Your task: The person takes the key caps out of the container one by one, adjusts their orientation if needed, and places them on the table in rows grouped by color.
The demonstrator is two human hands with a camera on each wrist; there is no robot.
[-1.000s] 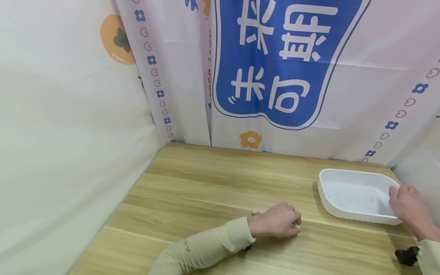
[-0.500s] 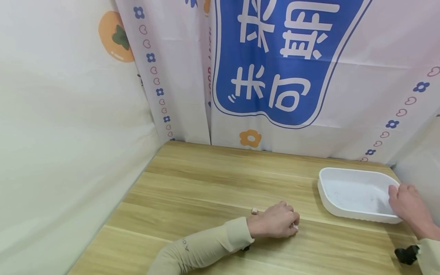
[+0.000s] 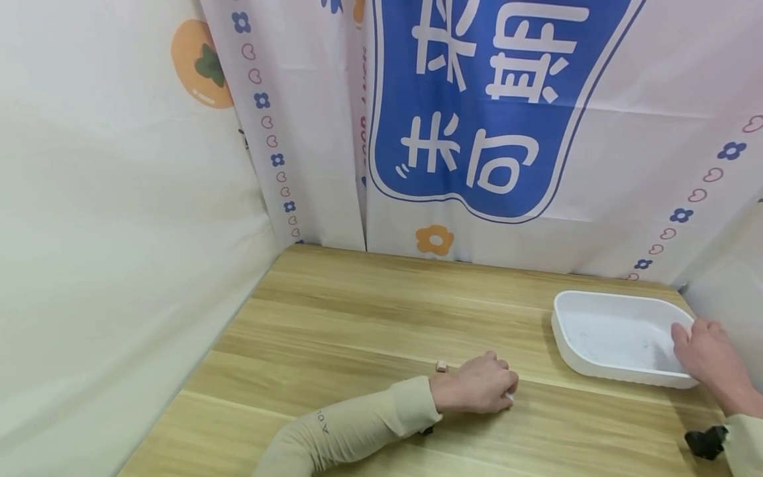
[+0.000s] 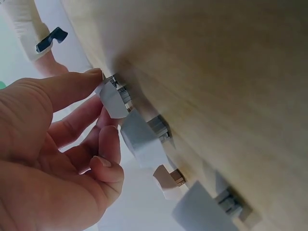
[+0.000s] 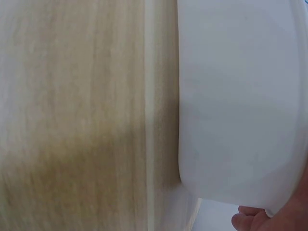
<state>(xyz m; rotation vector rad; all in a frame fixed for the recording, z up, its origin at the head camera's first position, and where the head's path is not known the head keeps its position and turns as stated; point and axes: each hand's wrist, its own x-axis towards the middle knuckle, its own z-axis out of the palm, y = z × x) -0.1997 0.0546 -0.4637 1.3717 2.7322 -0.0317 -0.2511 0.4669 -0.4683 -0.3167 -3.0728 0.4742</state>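
In the left wrist view my left hand (image 4: pixel 43 139) pinches a small white plate-like piece (image 4: pixel 113 102) between thumb and index finger; its other fingers are curled. A grey stub shows behind this piece, close to the wooden table. Beside it stand more such pieces: a white one (image 4: pixel 144 139), a tan one (image 4: pixel 166 182) and another white one (image 4: pixel 199 211). Their exact kind is unclear. The head view shows my left hand (image 3: pixel 479 385) low over the table, with a tan piece (image 3: pixel 442 366) behind the wrist. My right hand (image 3: pixel 709 354) grips the right rim of a white plastic tub (image 3: pixel 596 371).
The wooden table (image 3: pixel 357 311) ends at a printed cloth (image 3: pixel 334 199) at the back and a plain pale cloth (image 3: pixel 119 265) on the left. Black wrist mounts (image 3: pixel 706 442) hang under the sleeves. The tub's side (image 5: pixel 236 106) rests on the table.
My left hand has shifted very slightly left with the white piece, and the tan piece shows more fully behind the wrist. The right hand keeps its grip on the tub.
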